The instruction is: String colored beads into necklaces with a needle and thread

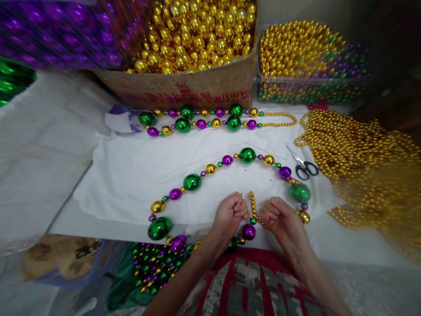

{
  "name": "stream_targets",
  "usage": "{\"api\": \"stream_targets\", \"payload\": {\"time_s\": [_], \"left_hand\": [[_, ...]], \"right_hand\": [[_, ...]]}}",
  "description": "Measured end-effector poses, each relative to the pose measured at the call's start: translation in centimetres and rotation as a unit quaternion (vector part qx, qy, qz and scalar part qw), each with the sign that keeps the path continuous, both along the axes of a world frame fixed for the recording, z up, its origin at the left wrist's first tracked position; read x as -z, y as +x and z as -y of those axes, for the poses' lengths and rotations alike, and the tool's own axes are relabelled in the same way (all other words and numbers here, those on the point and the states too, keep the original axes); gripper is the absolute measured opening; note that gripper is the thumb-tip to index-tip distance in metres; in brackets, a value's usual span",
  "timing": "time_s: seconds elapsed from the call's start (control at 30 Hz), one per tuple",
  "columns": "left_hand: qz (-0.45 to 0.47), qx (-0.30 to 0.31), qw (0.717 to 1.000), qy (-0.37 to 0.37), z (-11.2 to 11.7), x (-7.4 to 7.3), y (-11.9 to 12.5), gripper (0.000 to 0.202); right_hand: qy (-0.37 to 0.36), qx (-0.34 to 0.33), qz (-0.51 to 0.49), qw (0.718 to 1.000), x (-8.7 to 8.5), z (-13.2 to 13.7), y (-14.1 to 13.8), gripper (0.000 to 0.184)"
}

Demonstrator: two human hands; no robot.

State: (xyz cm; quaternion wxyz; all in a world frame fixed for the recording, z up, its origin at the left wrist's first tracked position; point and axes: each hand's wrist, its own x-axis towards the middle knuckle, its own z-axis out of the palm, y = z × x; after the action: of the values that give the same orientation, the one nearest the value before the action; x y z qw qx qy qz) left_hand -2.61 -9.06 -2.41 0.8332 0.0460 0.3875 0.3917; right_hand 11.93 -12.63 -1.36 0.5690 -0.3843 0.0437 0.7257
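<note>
A bead necklace (192, 182) of green, purple and gold balls curves across the white cloth in a wide loop, its near end hanging at the table's front edge. Both my hands are at that end, over the cloth. My left hand (233, 210) is closed in a pinch beside a short gold bead chain (252, 202). Opposite it, my right hand (278, 213) is also closed, fingertips by the small green bead and the gold beads. What lies inside either pinch is too small or hidden to make out. Scissors (304, 167) with black handles lie right of the loop.
Another bead necklace (215, 123) lies doubled at the back. A cardboard box (184, 87) of gold balls and a clear tub (296, 81) of small beads stand behind. Gold bead strands (362, 162) are heaped at right. A green bag (126, 276) with beads is below the table.
</note>
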Motion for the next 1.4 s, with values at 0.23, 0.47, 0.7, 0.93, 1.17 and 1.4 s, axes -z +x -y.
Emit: {"api": "stream_targets", "payload": {"time_s": [0.23, 0.47, 0.7, 0.93, 1.17, 1.4], "left_hand": [[-0.023, 0.021, 0.999, 0.033, -0.1, -0.4, 0.7, 0.031], [-0.037, 0.034, 0.998, 0.044, -0.6, 0.3, 1.0, 0.034], [-0.104, 0.161, 0.959, 0.211, -3.8, -1.3, 0.1, 0.025], [-0.254, 0.275, 0.863, 0.339, -4.9, -2.2, 0.4, 0.015], [-0.284, 0.244, 0.873, 0.312, -4.3, -2.0, 0.2, 0.025], [-0.305, 0.237, 0.845, 0.37, -3.3, -1.6, -0.1, 0.024]], "right_hand": [[0.019, -0.023, 0.049, 0.998, -0.1, -0.1, 0.8, 0.035], [0.041, -0.036, 0.099, 0.994, 0.7, -0.4, 1.1, 0.037], [0.119, -0.12, 0.242, 0.956, -1.3, -2.9, 2.9, 0.021], [0.172, -0.179, 0.364, 0.897, -3.3, -6.4, 3.1, 0.011], [0.152, -0.096, 0.49, 0.853, -2.5, -4.4, 1.8, 0.027], [0.209, -0.184, 0.601, 0.749, -0.8, -2.2, -0.6, 0.005]]}}
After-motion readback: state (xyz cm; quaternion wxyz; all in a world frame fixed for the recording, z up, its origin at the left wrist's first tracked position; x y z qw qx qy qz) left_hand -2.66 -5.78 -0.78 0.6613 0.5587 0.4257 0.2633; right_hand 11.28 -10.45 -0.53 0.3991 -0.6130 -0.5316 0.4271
